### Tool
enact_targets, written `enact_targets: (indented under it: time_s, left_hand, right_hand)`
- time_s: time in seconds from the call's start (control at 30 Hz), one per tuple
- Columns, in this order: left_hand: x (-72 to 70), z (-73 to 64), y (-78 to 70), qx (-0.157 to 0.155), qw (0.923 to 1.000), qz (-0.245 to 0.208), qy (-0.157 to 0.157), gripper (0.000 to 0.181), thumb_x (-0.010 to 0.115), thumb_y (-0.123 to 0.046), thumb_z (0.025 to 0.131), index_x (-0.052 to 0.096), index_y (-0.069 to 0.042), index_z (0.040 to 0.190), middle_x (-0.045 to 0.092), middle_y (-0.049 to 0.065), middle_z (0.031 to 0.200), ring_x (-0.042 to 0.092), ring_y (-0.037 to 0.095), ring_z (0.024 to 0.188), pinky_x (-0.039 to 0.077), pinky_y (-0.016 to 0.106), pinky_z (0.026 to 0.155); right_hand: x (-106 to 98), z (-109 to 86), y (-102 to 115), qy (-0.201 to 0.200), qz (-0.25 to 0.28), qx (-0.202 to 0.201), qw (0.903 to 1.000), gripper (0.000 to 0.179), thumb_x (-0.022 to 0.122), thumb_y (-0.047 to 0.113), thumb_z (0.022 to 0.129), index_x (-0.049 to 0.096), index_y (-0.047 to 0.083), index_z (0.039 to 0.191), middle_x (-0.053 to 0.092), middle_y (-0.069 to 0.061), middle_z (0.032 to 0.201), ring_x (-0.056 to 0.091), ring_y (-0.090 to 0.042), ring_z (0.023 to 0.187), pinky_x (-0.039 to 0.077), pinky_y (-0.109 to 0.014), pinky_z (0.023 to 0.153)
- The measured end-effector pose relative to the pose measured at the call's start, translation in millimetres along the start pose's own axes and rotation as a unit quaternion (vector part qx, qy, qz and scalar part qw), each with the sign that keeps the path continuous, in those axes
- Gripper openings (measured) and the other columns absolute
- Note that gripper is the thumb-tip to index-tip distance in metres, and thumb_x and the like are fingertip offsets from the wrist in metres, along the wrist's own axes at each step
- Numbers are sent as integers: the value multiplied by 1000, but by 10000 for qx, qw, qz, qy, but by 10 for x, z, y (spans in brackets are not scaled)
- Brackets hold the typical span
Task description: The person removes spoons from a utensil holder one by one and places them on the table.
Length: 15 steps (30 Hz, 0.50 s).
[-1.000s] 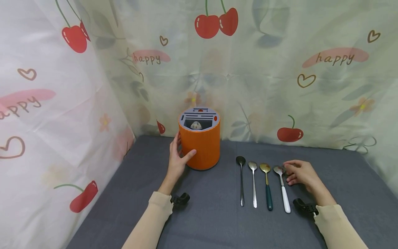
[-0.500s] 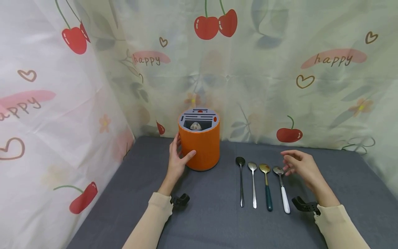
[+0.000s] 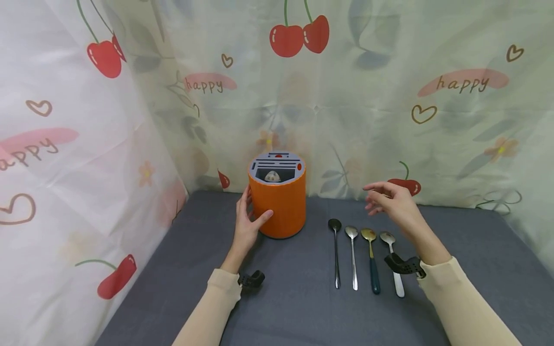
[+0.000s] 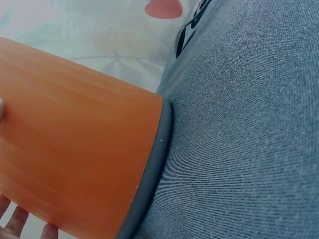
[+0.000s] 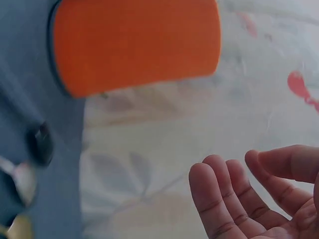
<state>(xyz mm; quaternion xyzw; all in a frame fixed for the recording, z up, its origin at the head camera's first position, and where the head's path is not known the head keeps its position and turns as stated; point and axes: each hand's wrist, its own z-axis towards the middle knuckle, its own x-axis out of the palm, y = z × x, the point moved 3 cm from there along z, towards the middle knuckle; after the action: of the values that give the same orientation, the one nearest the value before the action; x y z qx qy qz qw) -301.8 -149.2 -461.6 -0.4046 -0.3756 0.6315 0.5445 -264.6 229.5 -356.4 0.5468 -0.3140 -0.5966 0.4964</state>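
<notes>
My left hand (image 3: 246, 226) holds the side of an orange cylindrical utensil holder (image 3: 281, 206), thumb across its front and fingers round the far side. The holder stands upright, and its grey slotted top has a larger opening with something pale inside. In the left wrist view, fingertips (image 4: 19, 219) lie against the orange wall (image 4: 75, 139). Raised above the spoons, my right hand (image 3: 394, 204) has loosely bent fingers and holds nothing. Below it lie a black spoon (image 3: 336, 250), a silver spoon (image 3: 353, 254), a gold spoon with a green handle (image 3: 374, 274) and a white-handled spoon (image 3: 398, 283).
A dark grey cloth (image 3: 294, 298) covers the table. Behind it hangs a cherry-patterned curtain (image 3: 329, 139), which also runs down the left side. Each wrist wears a black strap mount (image 3: 404, 264).
My right hand has lifted away from the white-handled spoon's bowl and moved up and left toward the holder. The left hand, holder and spoons stay in place.
</notes>
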Motion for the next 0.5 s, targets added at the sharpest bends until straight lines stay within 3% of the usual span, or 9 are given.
enact_targets:
  time_s: [0.13,0.37,0.5]
  left_hand:
    - [5,-5,8,-4,10000,-61,0,91,77,-18,96,21,-27,167,26,8,163,29,30,150,25,61,122]
    - [3,-8,-1,-39,10000,-13,9,92,78,-20,96,20,-30,167,26,6,163,30,28,149,27,58,123]
    - [5,-10,3,-63,10000,-1,17,93,78,-22,95,20,-33,167,26,3,163,29,25,150,28,55,123]
  right_hand:
    - [161,137,201,143,95,-241,9996,33,60,21,107,63,-2,132,69,-2,105,73,-16,90,60,-33,85]
    - [410,333,441,420,496,-654,9957,33,61,16,107,63,-2,135,68,-6,121,68,-21,113,56,-30,97]
    - [543,415,555,468,652,-715,9942,34,62,13,106,62,-3,136,68,-9,122,67,-18,113,54,-28,100]
